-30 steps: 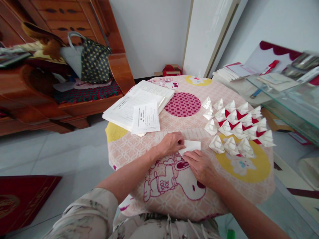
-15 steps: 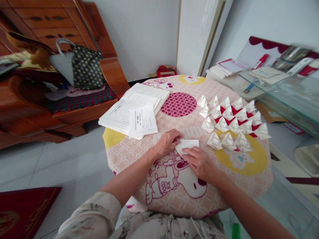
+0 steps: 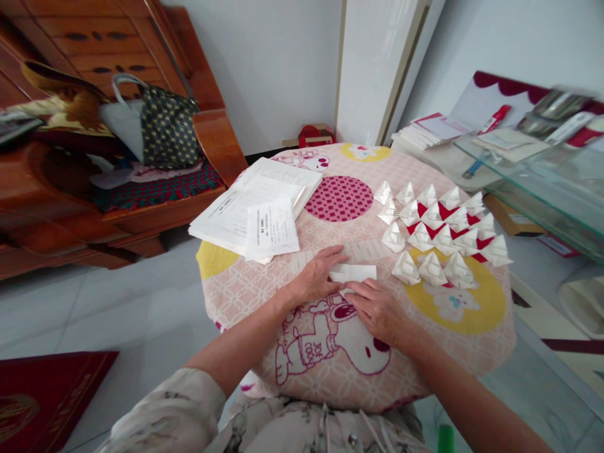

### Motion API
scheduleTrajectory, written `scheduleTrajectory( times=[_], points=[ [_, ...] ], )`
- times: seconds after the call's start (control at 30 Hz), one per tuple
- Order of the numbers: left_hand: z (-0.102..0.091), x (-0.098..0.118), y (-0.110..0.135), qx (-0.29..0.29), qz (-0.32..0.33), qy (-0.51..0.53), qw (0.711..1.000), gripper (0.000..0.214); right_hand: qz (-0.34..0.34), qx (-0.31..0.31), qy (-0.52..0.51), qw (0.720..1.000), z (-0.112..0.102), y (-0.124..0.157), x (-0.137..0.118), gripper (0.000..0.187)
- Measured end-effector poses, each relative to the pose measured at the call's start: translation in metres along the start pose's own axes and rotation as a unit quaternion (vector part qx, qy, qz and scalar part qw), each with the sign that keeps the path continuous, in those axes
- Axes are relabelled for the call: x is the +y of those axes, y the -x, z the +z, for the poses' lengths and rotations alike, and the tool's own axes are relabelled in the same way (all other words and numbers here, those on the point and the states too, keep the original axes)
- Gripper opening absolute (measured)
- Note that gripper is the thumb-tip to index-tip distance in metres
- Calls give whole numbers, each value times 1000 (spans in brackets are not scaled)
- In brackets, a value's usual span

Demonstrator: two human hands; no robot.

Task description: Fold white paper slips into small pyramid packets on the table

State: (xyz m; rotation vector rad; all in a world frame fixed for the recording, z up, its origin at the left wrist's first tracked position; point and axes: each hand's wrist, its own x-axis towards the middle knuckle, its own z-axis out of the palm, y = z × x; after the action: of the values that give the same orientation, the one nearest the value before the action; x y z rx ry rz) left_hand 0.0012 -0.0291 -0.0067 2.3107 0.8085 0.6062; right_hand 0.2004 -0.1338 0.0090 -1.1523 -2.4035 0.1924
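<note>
A small folded white paper (image 3: 355,273) lies on the cartoon-print tablecloth (image 3: 330,352) in front of me. My left hand (image 3: 319,274) rests flat on its left end, fingers stretched out over it. At the paper's lower edge my right hand (image 3: 379,308) presses down with its fingertips. To the right sit several finished folded paper shapes (image 3: 441,236), white with red parts, packed in rows. A stack of printed sheets (image 3: 257,211) lies at the table's left.
A wooden bench (image 3: 117,182) with a patterned bag (image 3: 163,126) stands to the left. A glass counter (image 3: 542,176) with papers and booklets runs along the right. A red mat (image 3: 38,393) lies on the floor at lower left.
The paper now looks narrower, folded into a strip. My left hand's fingers have stretched out flat over its left end. My right hand stays at the lower edge.
</note>
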Motion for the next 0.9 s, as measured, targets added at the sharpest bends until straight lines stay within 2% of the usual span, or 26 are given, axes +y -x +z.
scheduleTrajectory(
  times=[0.23,0.43,0.7,0.83,0.9],
  points=[
    [-12,-2,0,-5,4,2,1000,59,3,3,-1,1000,-1,0,-1,27],
    [-14,-3,0,-1,9,-12,1000,60,6,12,-3,1000,0,0,-1,28],
    [-18,-4,2,8,-28,11,1000,63,4,8,-14,1000,1,2,1,27],
    [-16,-9,2,35,-53,20,998,64,2,9,-9,1000,0,2,1,27],
    [-15,-9,1,66,-60,12,996,62,2,10,-6,1000,1,2,1,27]
  ],
)
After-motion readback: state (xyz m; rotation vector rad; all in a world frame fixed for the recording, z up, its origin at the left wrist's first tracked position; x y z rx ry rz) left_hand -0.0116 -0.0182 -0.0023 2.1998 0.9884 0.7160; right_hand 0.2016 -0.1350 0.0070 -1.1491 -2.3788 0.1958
